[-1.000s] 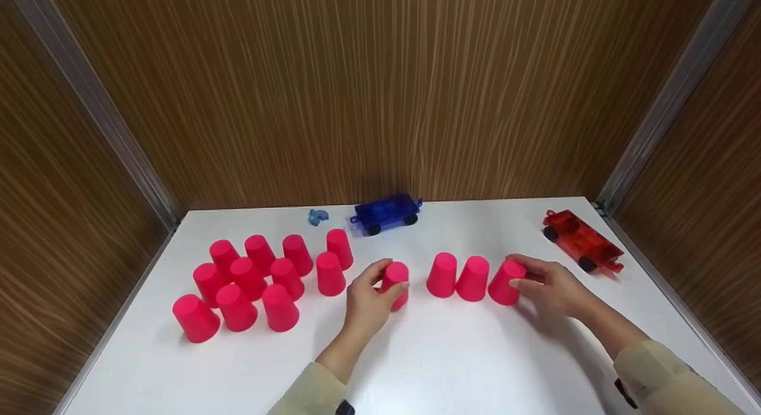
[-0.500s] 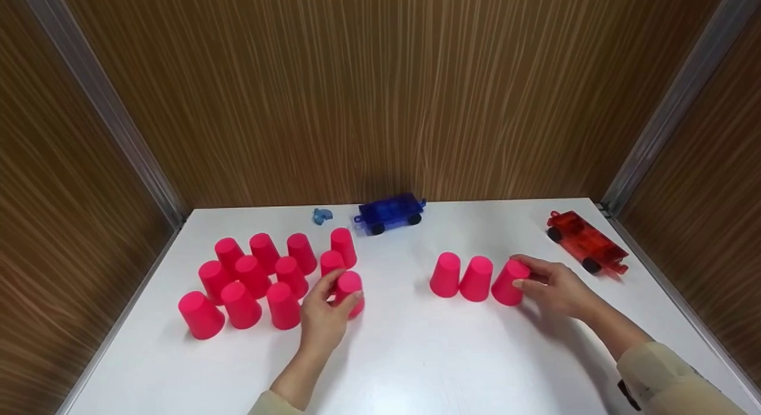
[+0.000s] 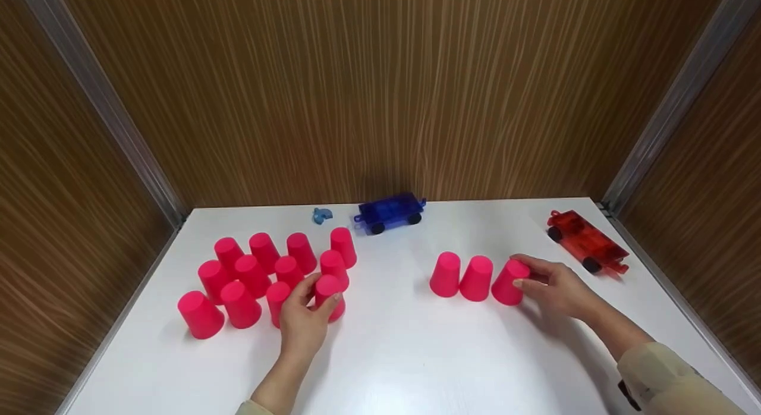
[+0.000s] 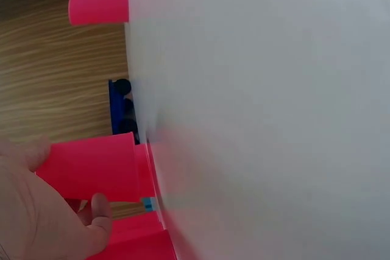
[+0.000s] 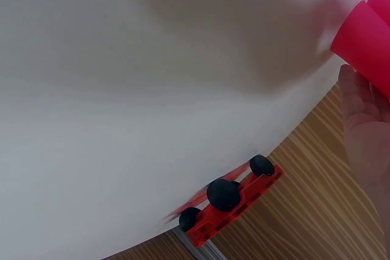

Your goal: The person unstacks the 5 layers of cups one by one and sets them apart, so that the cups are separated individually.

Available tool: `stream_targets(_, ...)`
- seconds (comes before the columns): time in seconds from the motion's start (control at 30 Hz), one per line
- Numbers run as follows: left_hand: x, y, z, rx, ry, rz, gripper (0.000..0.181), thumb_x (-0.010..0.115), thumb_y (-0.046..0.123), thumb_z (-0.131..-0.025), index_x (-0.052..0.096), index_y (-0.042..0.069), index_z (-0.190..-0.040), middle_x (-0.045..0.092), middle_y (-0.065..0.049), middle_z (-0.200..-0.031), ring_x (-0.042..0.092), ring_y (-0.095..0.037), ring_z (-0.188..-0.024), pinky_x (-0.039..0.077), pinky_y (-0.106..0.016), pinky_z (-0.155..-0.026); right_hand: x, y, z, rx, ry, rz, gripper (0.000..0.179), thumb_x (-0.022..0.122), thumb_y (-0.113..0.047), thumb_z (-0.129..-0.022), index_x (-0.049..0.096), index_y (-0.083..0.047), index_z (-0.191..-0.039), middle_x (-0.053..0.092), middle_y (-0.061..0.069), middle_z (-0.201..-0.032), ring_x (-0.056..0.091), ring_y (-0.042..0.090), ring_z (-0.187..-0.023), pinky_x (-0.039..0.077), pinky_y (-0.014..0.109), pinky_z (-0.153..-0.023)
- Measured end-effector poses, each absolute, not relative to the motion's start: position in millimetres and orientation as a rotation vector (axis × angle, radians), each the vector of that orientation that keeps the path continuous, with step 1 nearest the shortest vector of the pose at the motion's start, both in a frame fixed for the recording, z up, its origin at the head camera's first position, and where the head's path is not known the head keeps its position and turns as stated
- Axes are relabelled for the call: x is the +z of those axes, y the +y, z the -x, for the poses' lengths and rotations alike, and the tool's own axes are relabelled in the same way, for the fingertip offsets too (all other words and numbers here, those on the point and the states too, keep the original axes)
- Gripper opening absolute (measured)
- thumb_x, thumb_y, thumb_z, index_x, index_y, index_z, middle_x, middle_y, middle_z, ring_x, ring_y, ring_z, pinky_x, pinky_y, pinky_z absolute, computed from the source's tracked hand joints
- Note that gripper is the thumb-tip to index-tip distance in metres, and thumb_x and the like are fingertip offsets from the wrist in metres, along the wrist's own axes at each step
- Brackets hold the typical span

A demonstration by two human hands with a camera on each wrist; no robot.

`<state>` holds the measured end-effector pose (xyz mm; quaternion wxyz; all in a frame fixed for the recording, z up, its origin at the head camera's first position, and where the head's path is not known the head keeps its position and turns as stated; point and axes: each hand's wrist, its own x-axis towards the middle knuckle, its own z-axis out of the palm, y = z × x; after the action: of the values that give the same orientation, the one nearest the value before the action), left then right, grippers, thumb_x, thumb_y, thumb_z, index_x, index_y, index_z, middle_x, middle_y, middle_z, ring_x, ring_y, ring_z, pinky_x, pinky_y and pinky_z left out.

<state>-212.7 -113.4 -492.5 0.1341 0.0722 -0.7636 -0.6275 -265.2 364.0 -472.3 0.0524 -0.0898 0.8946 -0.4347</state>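
An upside-down pink cup (image 3: 329, 293) is in my left hand (image 3: 303, 323), pinched between thumb and fingers at the front right of the left cup group. In the left wrist view, the rim of this cup (image 4: 91, 165) appears slightly above the table, with another pink cup behind it. My right hand (image 3: 556, 290) holds the rightmost cup (image 3: 508, 281) of a row of three, which stands on the table. Beside it are the middle cup (image 3: 476, 278) and the left cup (image 3: 445, 274). Only part of the right-held cup (image 5: 365, 47) shows in the right wrist view.
Several upside-down pink cups (image 3: 241, 305) stand in rows on the left of the white table (image 3: 416, 367). At the back are a blue toy car base (image 3: 390, 213) and a small blue piece (image 3: 322, 216). A red toy car base (image 3: 587, 241) lies at the right.
My left hand has carried its cup leftward, away from the row of three to the left group's front right. The right hand has stayed on its cup.
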Motion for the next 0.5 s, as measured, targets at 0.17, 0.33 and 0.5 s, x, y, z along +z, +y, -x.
stream_targets(0.17,-494.1,-115.8,213.0,-1.833,-2.223,-0.24,0.064,0.085,0.013,-0.092,0.059,0.011,-0.15,0.061,-0.013,-0.144,0.055,-0.036,-0.135,0.059,-0.046,-0.098,-473.9,363.9,265.7,-1.341,2.706,0.278,0.066,0.073,-0.021,-0.103,0.045,-0.006,-0.161,0.059,0.025,-0.146,0.058,0.044,-0.131,0.058,0.022,-0.087)
stream_targets(0.33,-494.8,-117.7,213.1,-1.84,-2.225,-0.244,0.065,0.085,0.014,-0.092,0.058,0.011,-0.151,0.06,-0.014,-0.145,0.055,-0.036,-0.135,0.059,-0.046,-0.098,-473.6,363.9,265.6,-1.317,2.713,0.254,0.066,0.073,-0.024,-0.103,0.045,-0.007,-0.161,0.06,0.023,-0.144,0.059,0.042,-0.129,0.058,0.026,-0.087)
stream_targets(0.5,-494.3,-118.1,212.7,-1.849,-2.223,-0.236,0.065,0.085,0.014,-0.092,0.058,0.011,-0.151,0.06,-0.013,-0.145,0.055,-0.036,-0.135,0.059,-0.046,-0.098,-471.2,363.5,263.5,-1.298,2.726,0.246,0.069,0.074,-0.027,-0.102,0.045,-0.008,-0.161,0.058,0.023,-0.146,0.057,0.044,-0.131,0.059,0.028,-0.088)
